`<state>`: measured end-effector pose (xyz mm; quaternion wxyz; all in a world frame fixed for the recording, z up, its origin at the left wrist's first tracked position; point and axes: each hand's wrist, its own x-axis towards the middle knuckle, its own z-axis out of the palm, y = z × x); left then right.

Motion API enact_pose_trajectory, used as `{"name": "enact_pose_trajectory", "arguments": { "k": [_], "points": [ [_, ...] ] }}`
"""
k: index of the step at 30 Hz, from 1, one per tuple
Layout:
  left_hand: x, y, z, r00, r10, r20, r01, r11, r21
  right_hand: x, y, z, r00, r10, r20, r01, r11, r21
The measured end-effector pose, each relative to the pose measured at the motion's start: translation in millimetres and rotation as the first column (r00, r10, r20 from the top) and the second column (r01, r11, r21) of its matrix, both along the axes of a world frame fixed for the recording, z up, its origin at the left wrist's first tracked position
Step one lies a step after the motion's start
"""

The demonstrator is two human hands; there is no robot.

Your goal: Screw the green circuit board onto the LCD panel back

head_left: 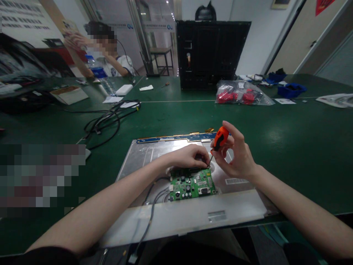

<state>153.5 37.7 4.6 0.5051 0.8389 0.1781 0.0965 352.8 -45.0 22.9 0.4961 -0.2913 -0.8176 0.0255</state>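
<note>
A silver metal display panel (146,156) lies face down on the green table in front of me. On it sits a green circuit board (191,184) with grey cables running off to the lower left. My right hand (236,154) grips a screwdriver (219,140) with an orange and black handle, tilted, its tip down at the board's upper right corner. My left hand (186,156) rests curled on the board's top edge beside the tip, fingers pressed together.
Black cables (110,119) coil at the left. A black monitor housing (212,53) stands upright at the back. A clear bag of red parts (241,94) lies to its right, blue trays (291,89) beyond. A person sits at the far left with a water bottle (100,75).
</note>
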Motion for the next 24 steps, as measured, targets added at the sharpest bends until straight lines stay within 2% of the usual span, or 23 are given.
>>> {"name": "enact_pose_trajectory", "arguments": {
  "k": [17,24],
  "points": [
    [0.3,-1.0,1.4,1.000,0.007,0.016,-0.006,1.000,-0.012,0.1,1.0,-1.1,0.998,-0.064,0.008,0.064,0.997,0.031],
    [0.1,-1.3,0.3,1.000,0.012,0.017,-0.012,1.000,-0.008,-0.4,2.2,0.1,0.999,-0.031,0.008,0.031,0.999,0.010]
  ]
}}
